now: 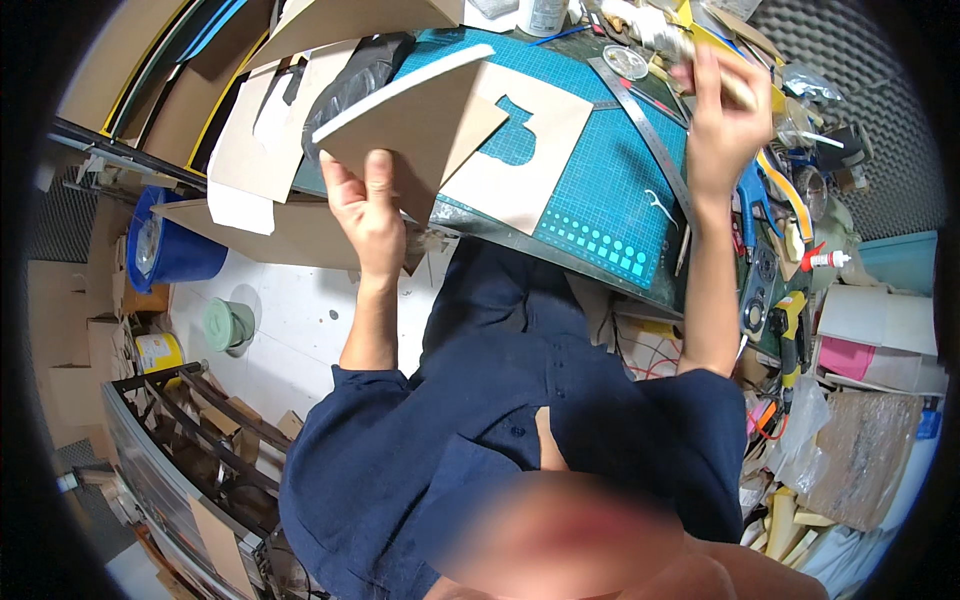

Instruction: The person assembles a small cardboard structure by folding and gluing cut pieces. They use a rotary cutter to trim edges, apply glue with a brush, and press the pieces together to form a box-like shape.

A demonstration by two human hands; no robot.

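My left hand [368,212] grips the lower corner of a brown cardboard piece [425,125] with a white edge and holds it tilted over the near left part of a teal cutting mat [610,200]. On the mat lies a beige cardboard sheet [545,135] with a shape cut out of it. My right hand [722,125] is raised over the mat's right side, closed round a pale tan object [738,88] that is blurred. A long metal ruler [648,135] lies slanted on the mat between the two hands.
Cardboard sheets [270,150] pile up at the table's left. On the floor stand a blue bucket [170,250], a green roll [228,325] and a yellow can [158,352]. Tools, a red-capped glue bottle [826,260] and a yellow-black tool [790,320] crowd the right.
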